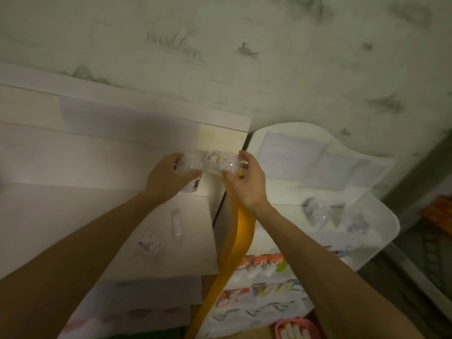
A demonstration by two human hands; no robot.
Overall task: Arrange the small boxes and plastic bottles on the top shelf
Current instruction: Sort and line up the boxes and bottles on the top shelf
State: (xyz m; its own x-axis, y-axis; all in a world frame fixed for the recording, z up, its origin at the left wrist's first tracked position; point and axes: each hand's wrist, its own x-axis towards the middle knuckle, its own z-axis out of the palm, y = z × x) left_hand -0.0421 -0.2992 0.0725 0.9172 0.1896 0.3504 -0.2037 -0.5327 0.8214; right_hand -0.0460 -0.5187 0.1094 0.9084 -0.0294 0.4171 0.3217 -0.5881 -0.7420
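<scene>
Both arms reach up to the right end of a white shelf [122,152]. My left hand [166,176] is closed around a clear plastic bottle [192,167] with a printed label. My right hand [247,182] grips a second clear plastic bottle [220,162] with a coloured label, held right beside the first. A small white box [148,243] and a small white tube [176,222] lie on a lower white surface under my left forearm. More clear plastic bottles [320,214] stand on the rounded white shelf unit [389,231] to the right.
An orange-yellow strip [241,238] hangs down between the two shelf units. Below it are rows of small packaged items [264,264] and a pink tray [297,329]. A patterned wall [244,57] rises behind the shelves. The scene is dim and blurred.
</scene>
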